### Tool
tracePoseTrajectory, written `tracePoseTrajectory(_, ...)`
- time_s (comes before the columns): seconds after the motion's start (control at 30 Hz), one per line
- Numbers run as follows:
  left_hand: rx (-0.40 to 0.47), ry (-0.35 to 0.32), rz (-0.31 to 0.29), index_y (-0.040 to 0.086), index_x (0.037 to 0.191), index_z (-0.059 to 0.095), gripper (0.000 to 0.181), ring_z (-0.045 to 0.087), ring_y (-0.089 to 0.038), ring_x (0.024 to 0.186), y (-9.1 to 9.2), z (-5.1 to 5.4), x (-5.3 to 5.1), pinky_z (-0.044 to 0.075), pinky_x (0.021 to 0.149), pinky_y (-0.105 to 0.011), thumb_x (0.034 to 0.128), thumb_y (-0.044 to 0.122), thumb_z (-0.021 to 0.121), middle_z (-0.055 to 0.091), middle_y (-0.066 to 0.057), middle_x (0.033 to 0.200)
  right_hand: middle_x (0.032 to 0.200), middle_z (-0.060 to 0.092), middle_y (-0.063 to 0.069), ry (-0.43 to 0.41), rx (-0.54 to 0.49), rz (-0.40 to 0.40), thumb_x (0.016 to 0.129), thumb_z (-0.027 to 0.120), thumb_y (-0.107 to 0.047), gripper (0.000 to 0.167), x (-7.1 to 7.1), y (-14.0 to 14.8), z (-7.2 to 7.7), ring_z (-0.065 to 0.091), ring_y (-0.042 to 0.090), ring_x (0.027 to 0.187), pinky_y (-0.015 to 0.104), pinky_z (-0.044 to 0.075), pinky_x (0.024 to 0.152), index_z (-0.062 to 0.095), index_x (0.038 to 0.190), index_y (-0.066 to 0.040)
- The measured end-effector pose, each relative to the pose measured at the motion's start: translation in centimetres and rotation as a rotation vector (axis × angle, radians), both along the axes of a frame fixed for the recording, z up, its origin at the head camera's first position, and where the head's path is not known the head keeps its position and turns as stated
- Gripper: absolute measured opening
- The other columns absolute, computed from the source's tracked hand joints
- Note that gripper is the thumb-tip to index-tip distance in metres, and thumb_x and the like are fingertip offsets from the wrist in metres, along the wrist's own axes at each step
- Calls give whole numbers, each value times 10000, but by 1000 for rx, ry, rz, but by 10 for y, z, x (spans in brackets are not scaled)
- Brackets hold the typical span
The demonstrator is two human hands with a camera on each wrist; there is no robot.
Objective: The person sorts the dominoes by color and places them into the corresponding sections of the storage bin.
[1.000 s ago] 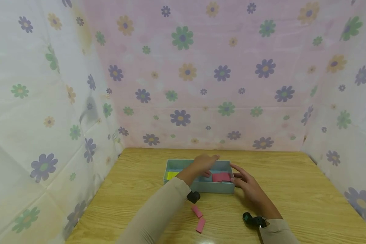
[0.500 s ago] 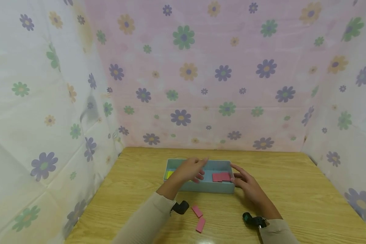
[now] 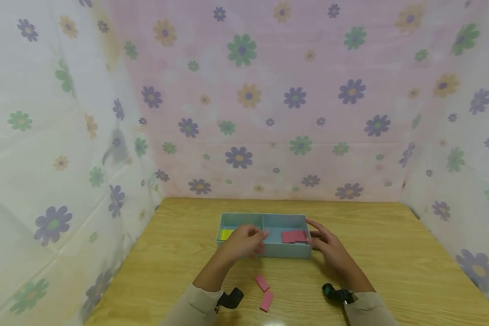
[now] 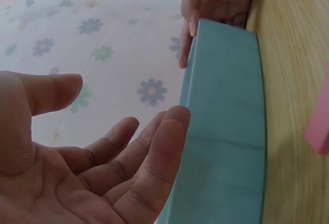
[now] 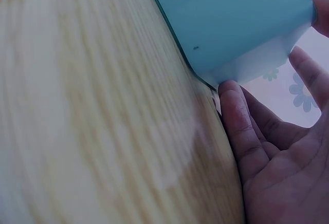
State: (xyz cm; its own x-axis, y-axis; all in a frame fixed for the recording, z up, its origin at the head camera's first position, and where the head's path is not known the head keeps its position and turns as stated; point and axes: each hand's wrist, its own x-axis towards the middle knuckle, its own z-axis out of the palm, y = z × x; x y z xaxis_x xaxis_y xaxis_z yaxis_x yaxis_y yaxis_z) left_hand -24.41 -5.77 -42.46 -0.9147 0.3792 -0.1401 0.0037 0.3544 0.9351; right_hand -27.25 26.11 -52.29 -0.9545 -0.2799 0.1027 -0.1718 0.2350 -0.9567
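A light blue-green box (image 3: 285, 250) with two compartments stands on the wooden table. Yellow flat pieces (image 3: 226, 234) lie in its left compartment, partly hidden by my left hand (image 3: 244, 243). Pink flat pieces (image 3: 294, 236) lie in the right one. My left hand is above the box's near wall, fingers loosely bent and apart, holding nothing; the left wrist view shows its palm bare. At the right end, my right hand (image 3: 330, 246) holds the box, thumb by the near corner and index finger reaching to the far corner. Other fingertips touch the end wall in the right wrist view.
Two pink pieces, one (image 3: 262, 283) just behind the other (image 3: 266, 300), lie on the table (image 3: 187, 253) in front of the box. Flowered cloth (image 3: 269, 136) hangs behind and on both sides.
My left hand has come out of the right compartment, moving left and toward me, and the box's divider shows again. My right hand stays at the box's end.
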Motion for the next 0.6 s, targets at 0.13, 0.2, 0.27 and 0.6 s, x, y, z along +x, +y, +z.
tracePoseTrajectory(0.13,-13,16,5,72,1157,672,435,732,-326,942,-7,-9,7,626,798,-476,991,473,672,723,-103,1032,1521,467,299,3,-2,1,1095,536,-238,586,0,-1,1,525,470,1345,270,538,957,314,1637,-257)
tracePoseTrajectory(0.2,-41,33,5,75,1142,679,403,724,-306,905,-10,-15,11,623,761,-442,982,445,692,710,-81,1004,1517,473,296,8,6,-5,1094,536,-236,583,-1,-1,1,529,467,1342,274,540,955,319,1635,-256)
tracePoseTrajectory(0.27,-79,45,6,84,1119,685,373,719,-273,863,-13,-22,14,610,727,-409,968,424,716,699,-57,969,1515,478,292,13,12,-8,1094,538,-238,583,-1,-1,1,530,465,1340,277,539,954,321,1634,-254)
tracePoseTrajectory(0.6,-200,71,-35,86,823,731,251,654,-180,586,-20,-45,21,484,496,-285,910,311,800,721,-74,703,1523,476,287,16,21,2,1097,531,-246,579,-1,0,0,526,468,1351,257,534,954,318,1635,-254)
